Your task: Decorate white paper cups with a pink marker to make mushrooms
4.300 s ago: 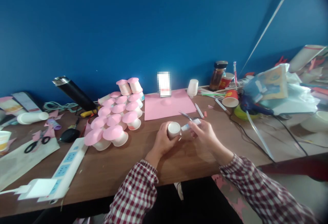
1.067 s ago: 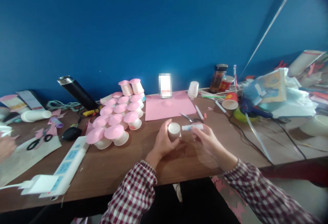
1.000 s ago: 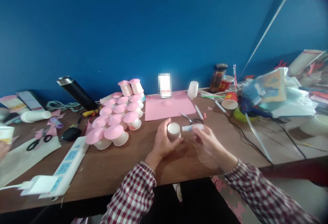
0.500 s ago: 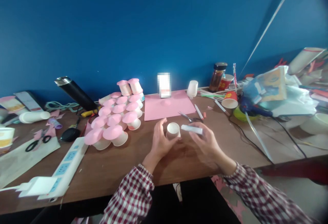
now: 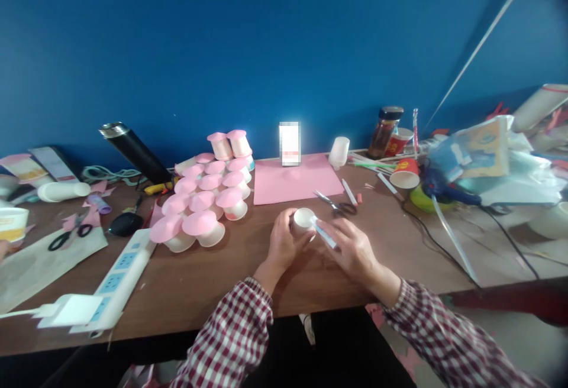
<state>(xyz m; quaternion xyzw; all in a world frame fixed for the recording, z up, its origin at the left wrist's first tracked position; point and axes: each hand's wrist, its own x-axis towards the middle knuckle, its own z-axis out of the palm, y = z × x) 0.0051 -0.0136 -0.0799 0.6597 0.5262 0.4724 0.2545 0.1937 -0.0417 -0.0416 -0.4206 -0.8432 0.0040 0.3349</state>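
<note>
Gripping a paper cup (image 5: 304,220), left hand (image 5: 284,245); right hand (image 5: 350,249) clasps glue stick (image 5: 323,235).

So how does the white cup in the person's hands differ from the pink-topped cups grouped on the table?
The white cup has a bare, uncovered top; each of the pink-topped cups carries a pink disc. The white cup is held off the table in the left hand, with the right hand bringing a small white tube to its rim; the pink-topped cups stand untouched in rows. Both look like small white paper cups.
</note>
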